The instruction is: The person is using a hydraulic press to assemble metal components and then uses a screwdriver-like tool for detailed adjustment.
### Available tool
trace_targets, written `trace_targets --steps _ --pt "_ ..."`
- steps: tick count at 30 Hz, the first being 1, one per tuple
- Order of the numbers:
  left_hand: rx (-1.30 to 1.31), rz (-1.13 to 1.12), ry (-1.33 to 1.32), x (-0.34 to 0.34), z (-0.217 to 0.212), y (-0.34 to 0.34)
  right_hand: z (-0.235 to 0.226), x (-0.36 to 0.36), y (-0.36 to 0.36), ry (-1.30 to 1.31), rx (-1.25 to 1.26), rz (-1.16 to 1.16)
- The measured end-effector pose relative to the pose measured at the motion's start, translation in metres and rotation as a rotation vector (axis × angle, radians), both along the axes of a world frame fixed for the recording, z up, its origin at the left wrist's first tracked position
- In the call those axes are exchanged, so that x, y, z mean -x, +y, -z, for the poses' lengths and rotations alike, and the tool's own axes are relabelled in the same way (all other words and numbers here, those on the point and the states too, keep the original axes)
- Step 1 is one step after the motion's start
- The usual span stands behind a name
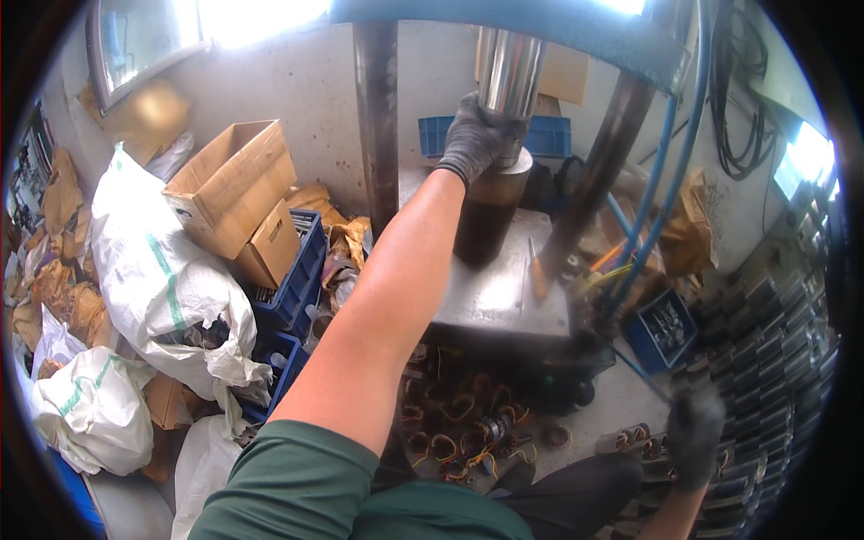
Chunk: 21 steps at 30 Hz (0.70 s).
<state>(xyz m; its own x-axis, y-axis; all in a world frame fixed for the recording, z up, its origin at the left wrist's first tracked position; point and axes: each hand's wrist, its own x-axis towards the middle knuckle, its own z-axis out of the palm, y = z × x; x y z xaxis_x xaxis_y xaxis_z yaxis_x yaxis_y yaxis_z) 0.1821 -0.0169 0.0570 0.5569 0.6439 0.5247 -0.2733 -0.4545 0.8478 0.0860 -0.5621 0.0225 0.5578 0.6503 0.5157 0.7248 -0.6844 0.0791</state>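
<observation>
My left hand (pixel 474 139), in a dark grey glove, reaches forward and is closed around a short metal piece (pixel 511 147) just under the shiny ram (pixel 513 76) of a press. Part of that piece is hidden behind the fingers. Directly below it stands a thick dark cylinder (pixel 489 216) with a pale top rim, upright on the steel press table (pixel 477 301). At the lower right, my gloved right hand (pixel 696 436) is smeared by motion, close to rows of stacked metal housings (pixel 765 360). Its fingers cannot be made out.
Steel columns (pixel 376 126) and blue hoses (pixel 670 171) flank the press. A screwdriver-like tool (pixel 537 274) lies on its table. Wound wire coils (pixel 477 432) cover the floor below. White sacks (pixel 162 261), cardboard boxes (pixel 234 184) and blue crates (pixel 301 279) crowd the left; a blue bin (pixel 661 330) sits right.
</observation>
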Motion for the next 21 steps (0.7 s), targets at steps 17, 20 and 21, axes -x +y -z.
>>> trace_targets --steps 17,20,21 --pt "1.398 0.828 -0.486 0.001 -0.030 -0.018 0.008 0.035 -0.023 0.555 0.244 -0.127" --pt "1.239 0.822 -0.440 -0.012 -0.014 0.010 0.055 0.049 -0.041 0.497 0.276 -0.133" --pt "0.909 0.792 -0.397 -0.012 -0.010 0.013 0.058 0.052 -0.041 0.447 0.357 -0.110"
